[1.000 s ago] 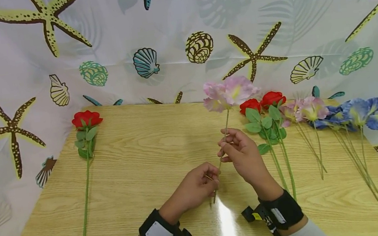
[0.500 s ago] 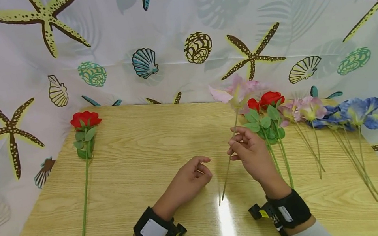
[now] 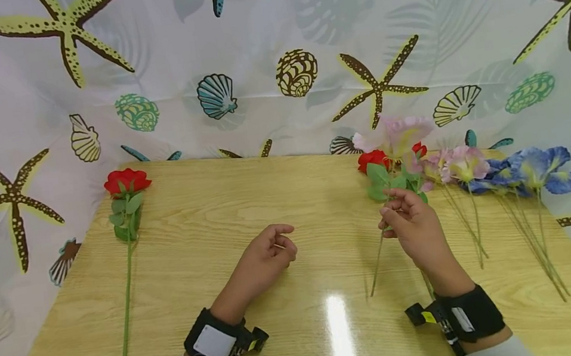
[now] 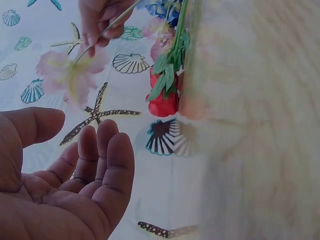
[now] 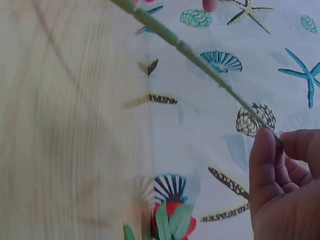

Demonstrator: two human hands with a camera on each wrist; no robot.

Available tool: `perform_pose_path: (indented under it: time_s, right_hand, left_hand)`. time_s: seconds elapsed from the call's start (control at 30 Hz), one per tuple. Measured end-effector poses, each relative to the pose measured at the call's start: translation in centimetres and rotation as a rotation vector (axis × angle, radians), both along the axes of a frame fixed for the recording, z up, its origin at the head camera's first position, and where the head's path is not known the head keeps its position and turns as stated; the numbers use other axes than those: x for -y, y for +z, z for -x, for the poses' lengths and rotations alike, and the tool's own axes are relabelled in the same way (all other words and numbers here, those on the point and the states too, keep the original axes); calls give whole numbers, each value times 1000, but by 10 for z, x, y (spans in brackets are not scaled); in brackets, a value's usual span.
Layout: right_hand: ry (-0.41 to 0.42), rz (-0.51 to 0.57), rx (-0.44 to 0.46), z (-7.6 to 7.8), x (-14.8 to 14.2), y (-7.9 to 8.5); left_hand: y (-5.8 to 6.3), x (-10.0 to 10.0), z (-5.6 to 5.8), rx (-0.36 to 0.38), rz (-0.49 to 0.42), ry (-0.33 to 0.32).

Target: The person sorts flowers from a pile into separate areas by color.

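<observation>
My right hand (image 3: pixel 415 227) pinches the green stem (image 5: pixel 210 72) of a pink artificial flower (image 3: pixel 394 136) between thumb and fingers. The blossom overlaps two red roses (image 3: pixel 373 160) in the head view, and the stem's lower end slants down to the left. In the left wrist view, the pink flower (image 4: pixel 70 75) hangs from the other hand. My left hand (image 3: pixel 262 259) holds nothing, its fingers loosely bent over the middle of the table. Seen from the left wrist, the palm of the left hand (image 4: pixel 65 185) faces up with relaxed fingers.
A single red rose (image 3: pixel 127 181) lies on the left of the wooden table (image 3: pixel 205 224). Pink flowers (image 3: pixel 468 163) and blue flowers (image 3: pixel 535 166) lie in groups on the right. A shell-patterned cloth (image 3: pixel 256 37) hangs behind the table.
My right hand has carried the pink flower to the right, over the two red roses. The left hand has let go of the stem and drawn back to the left.
</observation>
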State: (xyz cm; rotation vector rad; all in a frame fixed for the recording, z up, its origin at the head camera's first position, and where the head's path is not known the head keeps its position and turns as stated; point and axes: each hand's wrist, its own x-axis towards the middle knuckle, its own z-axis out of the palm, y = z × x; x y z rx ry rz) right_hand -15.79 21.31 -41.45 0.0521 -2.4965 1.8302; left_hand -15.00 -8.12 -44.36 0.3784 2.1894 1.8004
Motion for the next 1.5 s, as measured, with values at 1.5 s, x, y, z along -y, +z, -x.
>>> perform_pose_path:
  time_s: [1.5]
  right_hand:
    - [-259, -810, 117, 23, -171, -30]
  left_hand:
    - [-5, 177, -30, -174, 960, 400]
